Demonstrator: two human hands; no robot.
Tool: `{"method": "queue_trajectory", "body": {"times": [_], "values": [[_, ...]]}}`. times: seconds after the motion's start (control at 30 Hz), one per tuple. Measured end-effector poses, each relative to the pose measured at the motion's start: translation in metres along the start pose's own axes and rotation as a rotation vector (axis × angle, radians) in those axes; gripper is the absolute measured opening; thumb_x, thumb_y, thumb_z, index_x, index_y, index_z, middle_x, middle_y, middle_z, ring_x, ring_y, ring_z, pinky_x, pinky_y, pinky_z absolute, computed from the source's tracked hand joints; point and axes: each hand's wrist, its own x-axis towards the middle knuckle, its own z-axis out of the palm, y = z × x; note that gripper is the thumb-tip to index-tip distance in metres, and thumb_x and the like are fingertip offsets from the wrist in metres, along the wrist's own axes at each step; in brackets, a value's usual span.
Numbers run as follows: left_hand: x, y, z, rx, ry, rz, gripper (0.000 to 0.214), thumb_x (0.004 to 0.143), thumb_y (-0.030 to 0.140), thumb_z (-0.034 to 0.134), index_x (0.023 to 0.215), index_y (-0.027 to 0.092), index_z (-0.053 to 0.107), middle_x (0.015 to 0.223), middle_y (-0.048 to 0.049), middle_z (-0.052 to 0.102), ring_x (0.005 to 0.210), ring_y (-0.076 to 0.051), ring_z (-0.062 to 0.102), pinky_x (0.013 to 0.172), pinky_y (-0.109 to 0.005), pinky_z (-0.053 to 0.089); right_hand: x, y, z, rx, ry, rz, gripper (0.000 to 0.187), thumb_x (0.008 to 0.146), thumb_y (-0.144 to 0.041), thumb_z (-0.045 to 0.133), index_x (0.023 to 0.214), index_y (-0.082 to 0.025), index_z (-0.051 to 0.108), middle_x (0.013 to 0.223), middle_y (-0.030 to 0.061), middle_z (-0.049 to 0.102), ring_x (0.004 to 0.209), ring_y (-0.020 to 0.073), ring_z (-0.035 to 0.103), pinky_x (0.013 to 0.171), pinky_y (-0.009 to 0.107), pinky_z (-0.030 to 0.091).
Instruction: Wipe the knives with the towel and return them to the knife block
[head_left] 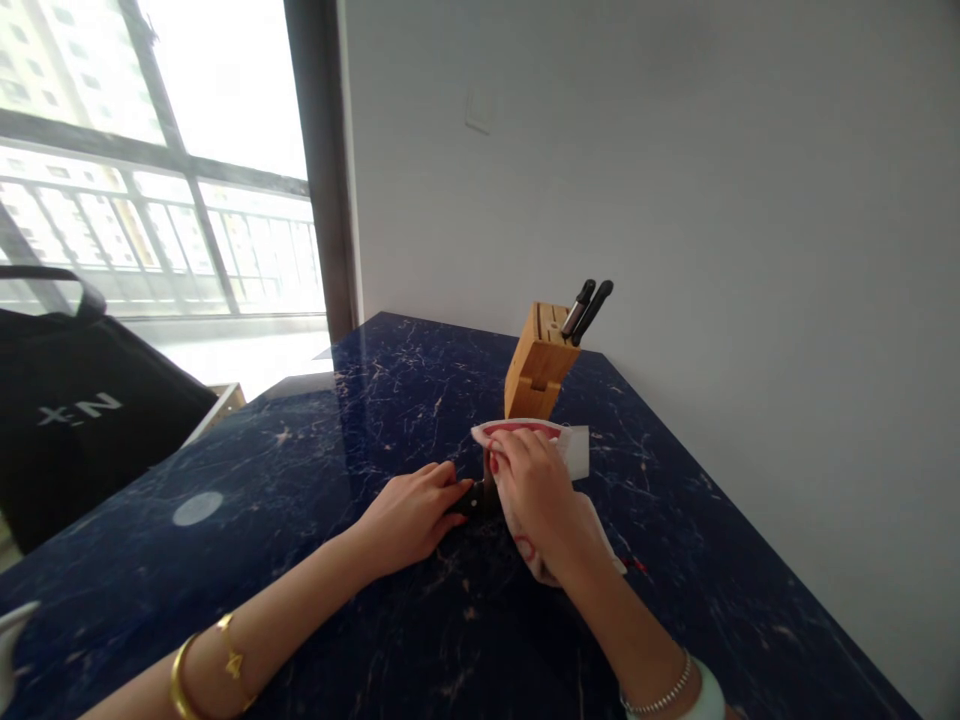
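My left hand (416, 510) is closed around the black handle of a kitchen knife (474, 498), low over the table. My right hand (536, 495) grips a white cloth with pink and red markings (525, 548), folded over the knife's blade. Most of the blade is hidden by the cloth and fingers. Past the cloth, a pale flat rectangular piece (577, 452) sticks out; I cannot tell whether it is the blade's end. Just beyond my hands, a wooden knife block (534, 375) stands tilted, with two black-handled tools (589, 312) in its top.
The dark blue marbled table (420, 400) runs to a grey wall (660, 200). A pale round spot (197, 508) lies on its left side. A black bag (82, 420) is beside the left edge. Something small and red (636, 566) lies right of the cloth.
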Motion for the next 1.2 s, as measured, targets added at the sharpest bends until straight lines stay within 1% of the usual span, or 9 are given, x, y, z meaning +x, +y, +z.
{"method": "queue_trajectory", "body": {"times": [0.07,0.17,0.4,0.5,0.63,0.8,0.87,1.07,1.2], "values": [[0.000,0.000,0.000,-0.006,0.003,-0.005,0.034,0.087,0.035,0.040,0.117,0.024,0.049,0.090,-0.0049,0.052,0.084,-0.020,0.052,0.068,-0.030,0.044,0.001,0.012,-0.001,0.006,0.034,0.067,0.018,0.086,-0.018,0.043,0.096,-0.018,0.057,0.090,0.0065,0.059,0.089,0.0199,0.049,0.080,0.032,0.035],[0.000,0.000,0.000,-0.010,0.004,-0.003,0.034,0.087,0.035,0.040,0.117,0.023,0.049,0.090,-0.0050,0.052,0.085,-0.020,0.052,0.068,-0.029,0.044,0.001,0.020,-0.001,0.006,0.035,0.076,0.019,0.085,-0.016,0.042,0.097,-0.017,0.057,0.090,0.0072,0.059,0.089,0.0201,0.049,0.079,0.032,0.035],[0.000,-0.001,-0.001,-0.015,0.004,-0.017,0.032,0.086,0.035,0.040,0.114,0.023,0.051,0.090,-0.0051,0.052,0.084,-0.020,0.052,0.071,-0.030,0.044,-0.006,-0.010,0.003,0.002,-0.123,-0.085,0.019,0.088,-0.022,0.041,0.094,-0.022,0.059,0.085,0.0045,0.058,0.083,0.0190,0.049,0.074,0.030,0.035],[0.000,-0.003,-0.001,-0.013,-0.001,-0.016,0.031,0.086,0.035,0.040,0.112,0.023,0.052,0.089,-0.0048,0.052,0.083,-0.019,0.052,0.070,-0.029,0.044,-0.006,-0.011,0.003,0.035,-0.160,-0.090,0.018,0.086,-0.020,0.043,0.092,-0.022,0.060,0.086,0.0042,0.059,0.084,0.0186,0.050,0.075,0.029,0.035],[0.000,-0.003,-0.001,0.003,0.002,-0.009,0.033,0.087,0.035,0.040,0.117,0.023,0.050,0.089,-0.0051,0.051,0.082,-0.019,0.052,0.068,-0.027,0.043,-0.002,0.012,0.002,0.071,-0.087,0.017,0.019,0.084,-0.018,0.044,0.095,-0.021,0.059,0.091,0.0043,0.060,0.090,0.0182,0.050,0.079,0.029,0.036],[-0.001,-0.003,-0.002,0.018,0.000,0.003,0.034,0.087,0.035,0.038,0.118,0.023,0.048,0.090,-0.0052,0.051,0.084,-0.019,0.052,0.067,-0.027,0.044,0.000,0.047,-0.002,0.006,0.024,0.208,0.026,0.083,-0.014,0.042,0.104,-0.019,0.056,0.099,0.0069,0.059,0.095,0.0191,0.050,0.084,0.031,0.035],[0.000,-0.003,-0.002,0.021,-0.002,0.002,0.034,0.087,0.035,0.038,0.118,0.023,0.048,0.090,-0.0052,0.051,0.083,-0.019,0.052,0.067,-0.027,0.044,-0.001,0.046,-0.002,0.007,0.013,0.204,0.025,0.083,-0.015,0.042,0.103,-0.019,0.057,0.097,0.0068,0.059,0.094,0.0192,0.050,0.082,0.031,0.035],[0.000,-0.004,0.000,0.017,0.001,-0.003,0.036,0.087,0.036,0.038,0.119,0.023,0.048,0.090,-0.0056,0.051,0.083,-0.019,0.052,0.068,-0.027,0.044,-0.003,0.015,0.005,-0.041,-0.073,0.000,0.020,0.085,-0.021,0.044,0.098,-0.023,0.059,0.087,0.0046,0.057,0.085,0.0193,0.048,0.076,0.030,0.034],[0.000,-0.006,-0.001,0.022,-0.004,0.010,0.035,0.088,0.034,0.038,0.120,0.024,0.047,0.091,-0.0054,0.051,0.083,-0.018,0.053,0.067,-0.026,0.043,-0.001,0.033,0.002,-0.058,-0.011,0.099,0.023,0.084,-0.017,0.042,0.098,-0.023,0.059,0.089,0.0049,0.058,0.086,0.0195,0.048,0.078,0.031,0.033]]}}
